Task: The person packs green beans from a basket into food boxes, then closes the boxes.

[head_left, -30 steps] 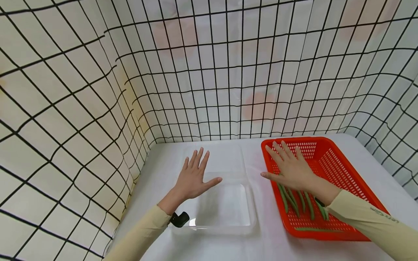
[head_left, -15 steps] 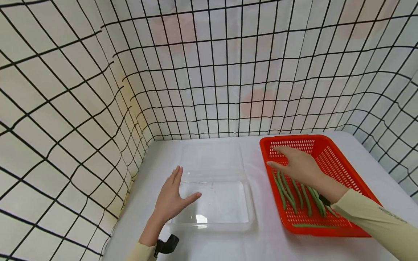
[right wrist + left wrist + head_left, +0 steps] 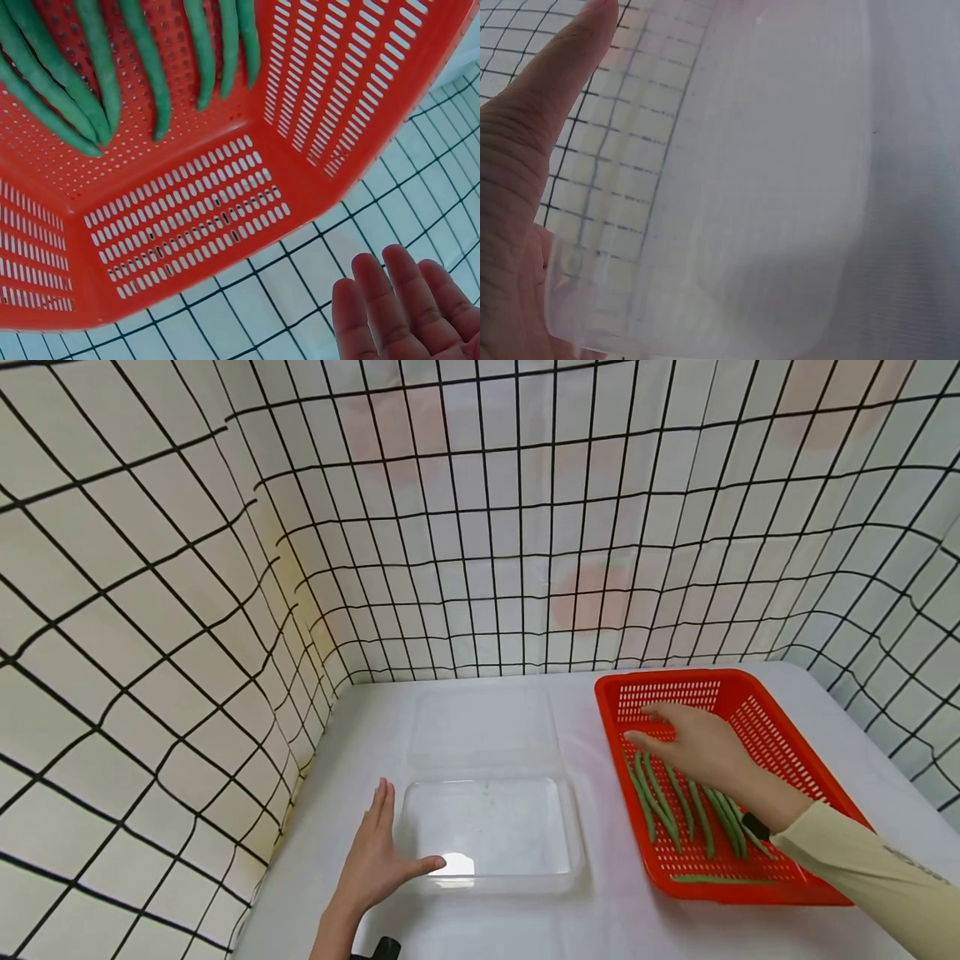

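My left hand [image 3: 375, 864] is at the left side of a clear plastic box [image 3: 517, 835]. Its fingers are straight and its thumb reaches over the box's near left corner; whether it touches is unclear. In the left wrist view the thumb [image 3: 555, 71] shows in front of the box's pale wall [image 3: 772, 150]. My right hand [image 3: 697, 747] hovers over a red perforated basket [image 3: 735, 893], fingers loosely bent and holding nothing. Several green beans [image 3: 703, 822] lie on the basket floor below it. The right wrist view shows the bean tips [image 3: 154, 90] and my fingers [image 3: 405, 292] outside the rim.
A translucent lid [image 3: 483, 718] lies folded back behind the box. White cloth [image 3: 600, 918] covers the table. Black wire grid panels [image 3: 495, 552] stand at the back and both sides. One bean [image 3: 720, 880] lies apart along the basket's near wall.
My left hand has moved toward me and left, from over the box to its left side. My right hand's spread fingers have come together and bent slightly, still above the basket.
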The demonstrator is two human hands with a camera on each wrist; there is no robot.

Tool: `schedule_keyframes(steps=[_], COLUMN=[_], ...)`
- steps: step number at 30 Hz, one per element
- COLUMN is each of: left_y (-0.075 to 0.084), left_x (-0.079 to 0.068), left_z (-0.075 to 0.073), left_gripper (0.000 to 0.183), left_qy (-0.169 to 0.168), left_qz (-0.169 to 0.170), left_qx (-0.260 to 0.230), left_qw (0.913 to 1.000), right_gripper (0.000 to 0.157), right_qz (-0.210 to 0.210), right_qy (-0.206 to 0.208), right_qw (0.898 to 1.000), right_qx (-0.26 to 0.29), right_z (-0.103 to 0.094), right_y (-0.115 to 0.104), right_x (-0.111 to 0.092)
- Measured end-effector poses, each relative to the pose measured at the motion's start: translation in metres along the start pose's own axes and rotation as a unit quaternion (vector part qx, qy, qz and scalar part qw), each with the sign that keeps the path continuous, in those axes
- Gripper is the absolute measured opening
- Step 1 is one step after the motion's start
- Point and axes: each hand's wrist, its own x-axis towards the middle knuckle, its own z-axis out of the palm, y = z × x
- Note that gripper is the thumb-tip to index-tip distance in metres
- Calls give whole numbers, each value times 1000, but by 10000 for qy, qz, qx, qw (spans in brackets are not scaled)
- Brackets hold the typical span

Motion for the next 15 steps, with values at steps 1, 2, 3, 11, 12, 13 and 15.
schedule_keyframes(steps=[1,2,3,11,12,13,15], left_y=[-1,-2,-3,-6,-7,-7,-8], left_x=[0,0,0,1,1,1,0], left_z=[1,2,3,4,4,4,4], left_gripper=[133,134,135,138,138,139,141], left_qy=[-19,-30,-29,-89,-118,-161,-239], left_qz=[-14,-16,-4,8,-5,-26,-41], left_qx=[-5,-17,-37,-50,-79,-113,-184], left_qw=[10000,10000,10000,9999,9999,9998,9995], right_gripper=[88,86,84,68,68,67,68], right_qz=[35,59,95,416,479,537,632], right_qy=[11,36,43,230,210,186,100], right_qw=[10000,10000,9999,9967,9961,9956,9947], right_qx=[40,72,137,658,713,743,801], right_z=[-1,-2,-3,-13,-15,-16,-18], right_y=[1,3,4,28,31,34,40], right_x=[0,-1,-1,1,1,0,-1])
